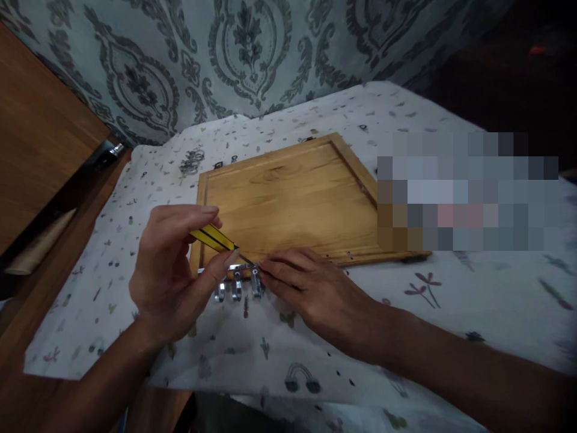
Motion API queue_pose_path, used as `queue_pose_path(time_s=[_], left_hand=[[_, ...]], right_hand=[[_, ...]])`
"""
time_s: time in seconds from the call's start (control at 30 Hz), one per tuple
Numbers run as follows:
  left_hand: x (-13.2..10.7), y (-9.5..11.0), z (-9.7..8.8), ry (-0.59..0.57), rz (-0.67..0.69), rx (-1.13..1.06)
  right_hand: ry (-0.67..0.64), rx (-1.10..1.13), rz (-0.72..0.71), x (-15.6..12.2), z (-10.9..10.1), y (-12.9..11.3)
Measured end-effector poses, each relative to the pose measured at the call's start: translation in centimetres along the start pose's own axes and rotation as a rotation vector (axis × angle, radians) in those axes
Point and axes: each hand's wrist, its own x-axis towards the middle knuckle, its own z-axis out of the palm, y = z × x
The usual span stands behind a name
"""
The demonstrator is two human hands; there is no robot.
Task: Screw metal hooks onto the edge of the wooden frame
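Observation:
A yellow-and-black screwdriver (211, 237) slants down to the right in my left hand (169, 264), with the fingers and thumb closed around it. Its thin shaft meets a shiny metal hook rail (237, 269) at the rail's right part. Several hooks hang from this rail at the near left edge of a framed wooden board (288, 204). My right hand (311, 282) presses its fingertips against the rail's right end, beside the screwdriver tip. Those fingers hide the end of the rail and part of the board's near edge.
Small metal hardware (193, 161) lies in a pile beyond the board's left corner. A patterned white cloth (252, 361) covers the table. Patterned wallpaper (250, 48) rises behind, and wooden furniture (45, 90) stands at the left. A pixelated patch hides the right side.

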Motion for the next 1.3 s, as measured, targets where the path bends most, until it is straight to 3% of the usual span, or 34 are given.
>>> queue_pose_path(time_s=[0.2,0.53,0.97,1.2,1.3], left_hand=[[0.0,-0.3,0.1,0.056,-0.005,-0.026],[-0.1,0.5,0.4,-0.024,-0.150,-0.245],[0.2,0.9,-0.1,-0.095,-0.196,-0.223],[0.4,1.2,-0.1,0.096,-0.226,-0.275],[0.5,1.2,-0.1,0.094,-0.227,-0.289]], right_hand=[[-0.018,0.005,0.002,-0.1,0.2,0.1],[-0.023,0.039,-0.004,0.0,0.0,0.0],[-0.050,0.005,0.008,0.1,-0.2,0.0],[-0.033,0.031,-0.008,-0.1,-0.1,0.1],[-0.034,0.025,-0.004,-0.1,-0.2,0.2]])
